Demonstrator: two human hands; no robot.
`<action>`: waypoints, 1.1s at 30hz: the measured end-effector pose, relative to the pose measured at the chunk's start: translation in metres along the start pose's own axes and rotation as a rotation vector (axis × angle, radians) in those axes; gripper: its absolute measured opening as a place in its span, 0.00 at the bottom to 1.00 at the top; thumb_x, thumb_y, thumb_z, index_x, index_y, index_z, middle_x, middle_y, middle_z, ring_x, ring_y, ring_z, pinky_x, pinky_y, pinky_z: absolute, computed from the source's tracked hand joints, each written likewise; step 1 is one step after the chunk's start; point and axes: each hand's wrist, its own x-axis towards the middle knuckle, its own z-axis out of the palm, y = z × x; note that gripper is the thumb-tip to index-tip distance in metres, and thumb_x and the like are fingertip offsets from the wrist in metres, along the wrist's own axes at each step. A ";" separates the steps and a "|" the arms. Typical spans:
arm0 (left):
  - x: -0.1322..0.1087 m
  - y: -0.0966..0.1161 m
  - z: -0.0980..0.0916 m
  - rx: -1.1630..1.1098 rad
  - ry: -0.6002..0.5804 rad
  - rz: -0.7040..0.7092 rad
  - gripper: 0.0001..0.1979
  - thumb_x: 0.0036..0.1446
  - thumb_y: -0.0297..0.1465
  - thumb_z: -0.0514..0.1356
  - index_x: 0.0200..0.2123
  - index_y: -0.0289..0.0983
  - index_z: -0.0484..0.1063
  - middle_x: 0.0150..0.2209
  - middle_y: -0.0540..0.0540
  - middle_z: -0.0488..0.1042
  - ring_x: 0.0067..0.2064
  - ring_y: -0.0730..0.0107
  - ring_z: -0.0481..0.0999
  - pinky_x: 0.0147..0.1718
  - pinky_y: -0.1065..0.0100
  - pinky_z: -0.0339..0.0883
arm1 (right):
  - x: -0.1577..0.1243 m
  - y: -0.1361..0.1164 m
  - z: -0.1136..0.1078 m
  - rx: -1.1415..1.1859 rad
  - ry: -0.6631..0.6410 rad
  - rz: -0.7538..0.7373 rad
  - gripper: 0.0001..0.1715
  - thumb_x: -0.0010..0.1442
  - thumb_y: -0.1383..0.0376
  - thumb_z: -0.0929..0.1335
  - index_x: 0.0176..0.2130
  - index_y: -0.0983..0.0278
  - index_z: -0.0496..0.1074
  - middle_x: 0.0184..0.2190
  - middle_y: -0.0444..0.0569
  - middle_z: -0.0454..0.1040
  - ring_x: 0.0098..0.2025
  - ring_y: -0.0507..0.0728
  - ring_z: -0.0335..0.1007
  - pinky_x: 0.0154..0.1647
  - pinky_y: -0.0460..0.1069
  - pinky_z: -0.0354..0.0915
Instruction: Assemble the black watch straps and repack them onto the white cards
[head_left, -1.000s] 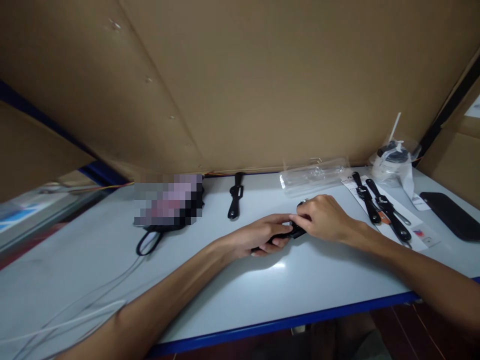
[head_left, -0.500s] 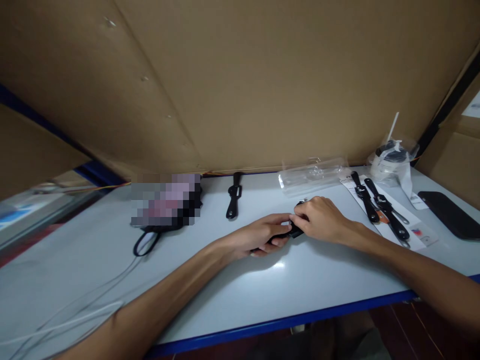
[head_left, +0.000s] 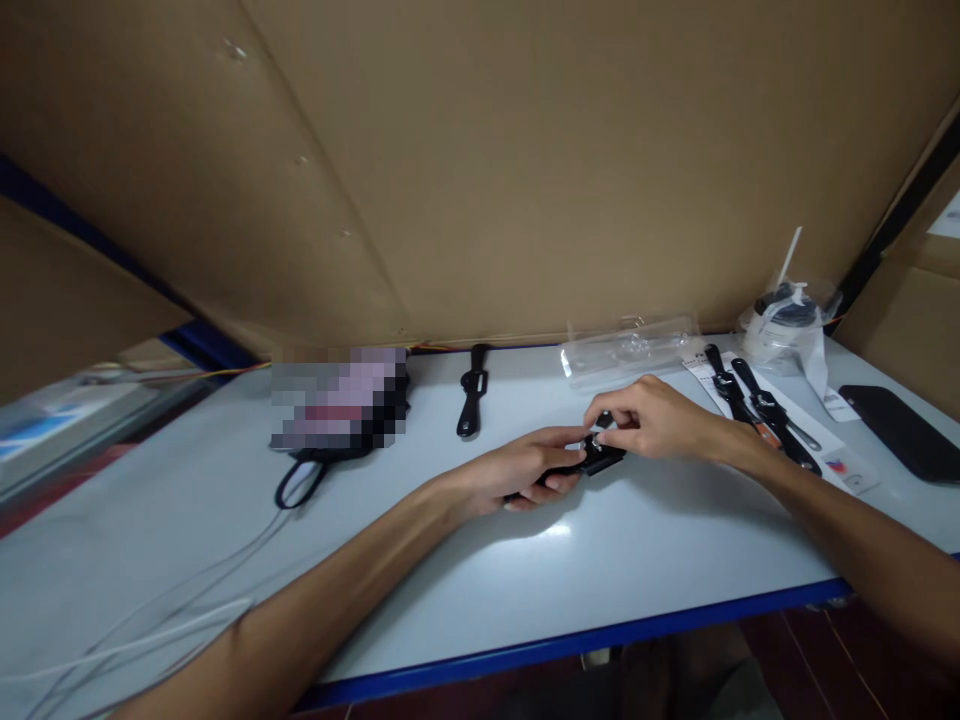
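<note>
A black spokeshave point(head_left: 598, 458) is held just above the table, in the middle of the view. My left hand point(head_left: 529, 470) is closed round one of its handles, with the thumb and forefinger reaching its centre. Over the metal parts at that centre, my right hand point(head_left: 649, 420) is bent with thumb and forefinger together, pinching a small fitting that the fingers partly hide. Another black spokeshave point(head_left: 472, 390) lies by itself behind my left hand. Two more spokeshaves point(head_left: 765, 405) rest on printed cards to the right, partly behind my right wrist.
Clear plastic packaging point(head_left: 630, 355) lies along the cardboard back wall. A bagged cup point(head_left: 791, 315) with a straw stands at the back right, near a dark flat case point(head_left: 896, 430). At left are a blurred-out pouch point(head_left: 345, 410) with a black loop and thin cables point(head_left: 225, 560).
My right hand has lifted its fingers off the spokeshave's far side and now pinches at its centre, uncovering more of the body. My left hand keeps its grip.
</note>
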 end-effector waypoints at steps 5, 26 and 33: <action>0.001 -0.002 -0.001 -0.011 -0.003 0.006 0.10 0.65 0.35 0.54 0.48 0.39 0.62 0.23 0.58 0.55 0.18 0.81 0.43 0.12 0.77 0.36 | -0.001 0.003 -0.005 -0.019 -0.053 -0.008 0.12 0.58 0.68 0.71 0.43 0.60 0.81 0.20 0.38 0.66 0.24 0.48 0.56 0.30 0.47 0.47; 0.000 -0.001 -0.002 -0.008 0.013 -0.014 0.13 0.65 0.36 0.55 0.50 0.39 0.64 0.23 0.57 0.55 0.17 0.81 0.44 0.12 0.77 0.36 | 0.001 0.006 -0.005 0.006 -0.103 0.001 0.12 0.59 0.64 0.72 0.44 0.59 0.81 0.21 0.39 0.68 0.25 0.50 0.58 0.30 0.46 0.49; -0.001 0.000 -0.001 -0.004 0.036 -0.006 0.14 0.67 0.39 0.53 0.51 0.39 0.65 0.23 0.57 0.55 0.18 0.81 0.44 0.12 0.77 0.36 | 0.002 0.007 -0.002 -0.017 -0.080 0.007 0.09 0.59 0.63 0.73 0.42 0.61 0.81 0.21 0.39 0.68 0.25 0.49 0.59 0.30 0.46 0.49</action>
